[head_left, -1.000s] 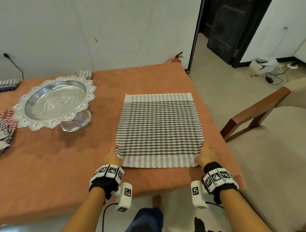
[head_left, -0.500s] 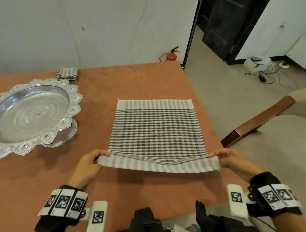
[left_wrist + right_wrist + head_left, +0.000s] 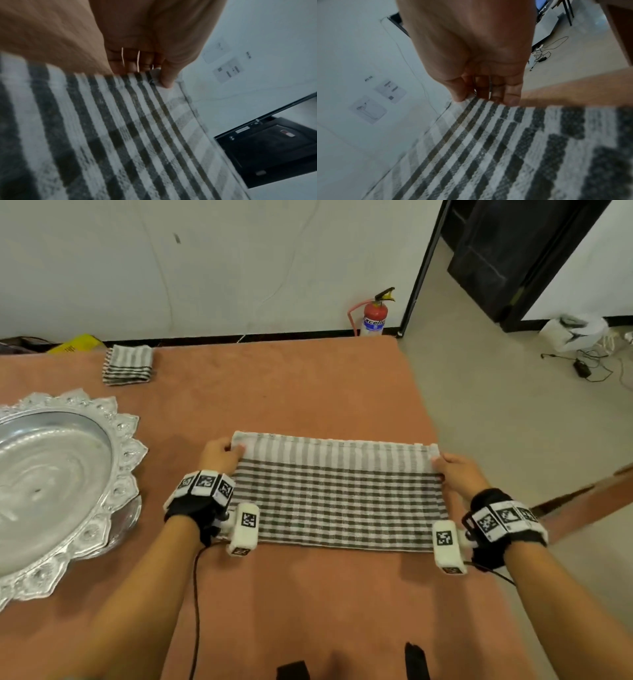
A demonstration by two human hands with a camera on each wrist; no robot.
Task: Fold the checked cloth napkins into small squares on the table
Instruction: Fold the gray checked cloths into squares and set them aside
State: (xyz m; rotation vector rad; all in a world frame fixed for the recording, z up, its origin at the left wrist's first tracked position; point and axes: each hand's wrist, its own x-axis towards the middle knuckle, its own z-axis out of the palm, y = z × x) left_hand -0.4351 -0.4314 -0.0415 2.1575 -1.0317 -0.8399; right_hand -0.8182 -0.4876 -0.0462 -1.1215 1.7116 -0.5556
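You have carried the near edge of the napkin (image 3: 337,494) across to its far edge, so it now lies doubled, a wide band where a second ago it was a full square. Your left hand (image 3: 219,455) pinches the far left corner and your right hand (image 3: 457,470) the far right one, thumbs on top, fingers curled under the hem. That looks like the first fold nearly done; more folds remain to reach a small square. The napkin sits mid-table (image 3: 308,392), on an orange cloth-like top. A folded napkin (image 3: 128,364) lies farther back, a silver tray (image 3: 51,487) to your left. Beyond: white wall, extinguisher (image 3: 375,314), dark doorway.
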